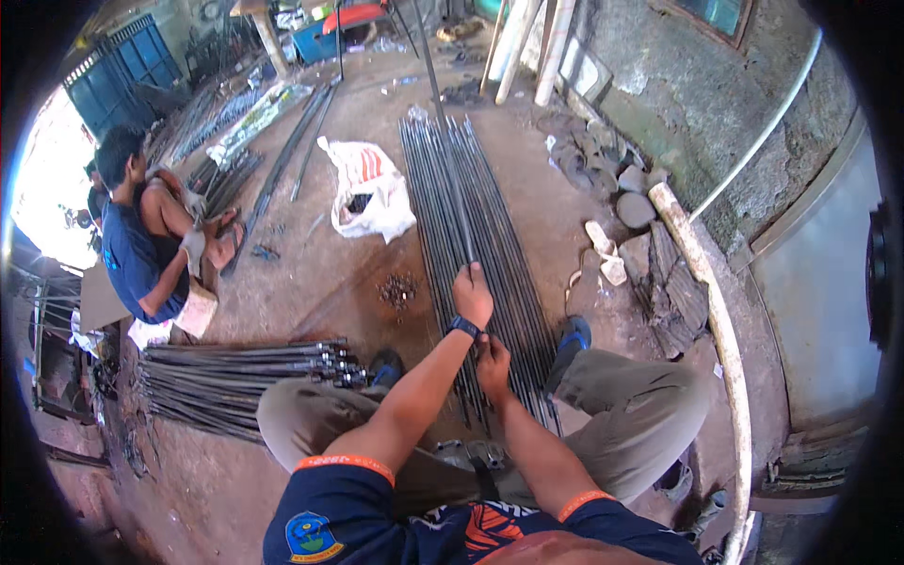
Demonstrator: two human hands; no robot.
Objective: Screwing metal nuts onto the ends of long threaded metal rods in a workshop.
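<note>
Floor: brown, hard and dusty, with dark smudges; the floor (pixel 306 282) carries nearly all the things here.
Long rod: thin and dark, this long rod (pixel 452 174) slants up from the person's hands, over the middle of the floor, toward its far edge.
Left hand: the left hand (pixel 474 297) is closed around the long rod, thumb pointing up along it.
Right hand: the right hand (pixel 492 365) is curled up just below the left wrist; I cannot tell if it grips the rod's low end.
Rods in a row: many dark rods (pixel 499 245) lie side by side mid-floor, running away between the person's feet, under the long rod.
Bag: a white bag (pixel 372 193) with red marks sits open, just left of the row.
Little bits: a small pile of bits (pixel 397 292) lies between the bag and the near bundle.
Near bundle: thick black rods (pixel 245 377) lie sideways by the left knee.
Other person: someone in a blue shirt (pixel 141 254) and pale gloves sits near the floor's left edge.
Right edge: stones (pixel 636 209) and a pale pole (pixel 723 330) are near the rough, patchy wall (pixel 650 113).
Far left corner: a blue gate (pixel 122 75) stands beside bright light.
</note>
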